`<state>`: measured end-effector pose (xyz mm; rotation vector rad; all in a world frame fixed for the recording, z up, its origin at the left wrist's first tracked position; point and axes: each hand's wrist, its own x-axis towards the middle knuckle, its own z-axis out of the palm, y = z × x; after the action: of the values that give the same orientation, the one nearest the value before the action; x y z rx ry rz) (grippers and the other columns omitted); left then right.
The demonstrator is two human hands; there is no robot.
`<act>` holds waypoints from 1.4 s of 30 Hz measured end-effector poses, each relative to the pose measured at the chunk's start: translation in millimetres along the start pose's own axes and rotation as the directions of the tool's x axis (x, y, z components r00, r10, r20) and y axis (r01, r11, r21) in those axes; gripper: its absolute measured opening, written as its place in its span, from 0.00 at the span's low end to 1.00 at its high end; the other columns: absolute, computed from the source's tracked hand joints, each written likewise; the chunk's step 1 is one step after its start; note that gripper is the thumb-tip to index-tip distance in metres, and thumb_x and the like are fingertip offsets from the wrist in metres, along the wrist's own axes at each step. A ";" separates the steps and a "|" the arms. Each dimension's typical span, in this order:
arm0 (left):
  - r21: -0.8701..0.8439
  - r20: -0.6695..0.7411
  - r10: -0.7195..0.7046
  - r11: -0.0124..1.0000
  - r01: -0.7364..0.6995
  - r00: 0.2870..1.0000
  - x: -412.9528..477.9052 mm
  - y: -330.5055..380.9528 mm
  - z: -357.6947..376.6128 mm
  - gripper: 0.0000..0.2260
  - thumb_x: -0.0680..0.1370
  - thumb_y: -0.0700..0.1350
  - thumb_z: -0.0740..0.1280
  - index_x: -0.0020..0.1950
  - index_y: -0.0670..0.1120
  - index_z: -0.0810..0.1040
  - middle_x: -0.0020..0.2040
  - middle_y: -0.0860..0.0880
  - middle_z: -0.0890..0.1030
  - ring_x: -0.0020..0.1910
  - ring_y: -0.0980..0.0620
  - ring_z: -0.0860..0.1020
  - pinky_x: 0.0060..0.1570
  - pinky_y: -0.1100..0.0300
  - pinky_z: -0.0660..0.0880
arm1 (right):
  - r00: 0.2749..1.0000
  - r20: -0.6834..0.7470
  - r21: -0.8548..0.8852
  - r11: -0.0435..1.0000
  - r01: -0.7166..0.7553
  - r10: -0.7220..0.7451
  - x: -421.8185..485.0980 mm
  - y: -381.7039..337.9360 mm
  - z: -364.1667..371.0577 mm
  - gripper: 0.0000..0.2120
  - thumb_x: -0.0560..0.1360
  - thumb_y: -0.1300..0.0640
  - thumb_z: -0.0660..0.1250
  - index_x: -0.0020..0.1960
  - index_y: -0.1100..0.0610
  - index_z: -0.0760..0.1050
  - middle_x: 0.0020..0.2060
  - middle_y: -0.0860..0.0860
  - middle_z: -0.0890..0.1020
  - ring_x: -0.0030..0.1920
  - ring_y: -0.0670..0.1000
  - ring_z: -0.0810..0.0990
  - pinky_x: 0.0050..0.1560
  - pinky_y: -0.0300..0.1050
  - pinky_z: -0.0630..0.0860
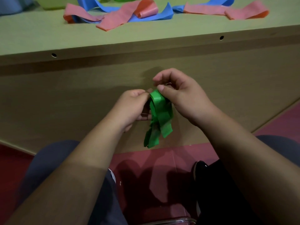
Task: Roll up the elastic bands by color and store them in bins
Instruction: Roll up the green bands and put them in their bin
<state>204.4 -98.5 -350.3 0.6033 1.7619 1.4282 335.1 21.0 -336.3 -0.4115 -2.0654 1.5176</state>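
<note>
A green elastic band (158, 114) hangs between my two hands, below the table's edge and above my lap. Its upper part is wound into a small roll and its loose ends dangle down. My left hand (133, 109) pinches the roll from the left with curled fingers. On the right side, my right hand (180, 98) holds the roll's top with thumb and fingertips. Red bands (116, 15) and blue bands (154, 16) lie unrolled in a tangle on the table top at the back.
The wooden table (48, 34) has a deep front panel with two small holes. A light green bin (50, 3) stands at the far left of the table, cut off by the frame. A black shoe (200, 171) rests on the red floor below.
</note>
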 end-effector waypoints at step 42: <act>-0.042 0.049 0.179 0.983 -0.177 0.983 -5.7 5.5 -1.1 0.13 0.86 0.49 0.65 0.65 0.45 0.83 0.50 0.45 0.87 0.48 0.47 0.87 0.48 0.52 0.85 | 0.925 -0.095 0.159 0.923 -0.350 0.367 -5.2 1.4 -1.5 0.10 0.79 0.55 0.76 0.53 0.62 0.82 0.46 0.61 0.88 0.42 0.56 0.86 0.54 0.71 0.82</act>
<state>206.2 -102.1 -343.4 0.7886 1.6697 1.5485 340.1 19.9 -338.6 -0.8461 -1.8439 1.7829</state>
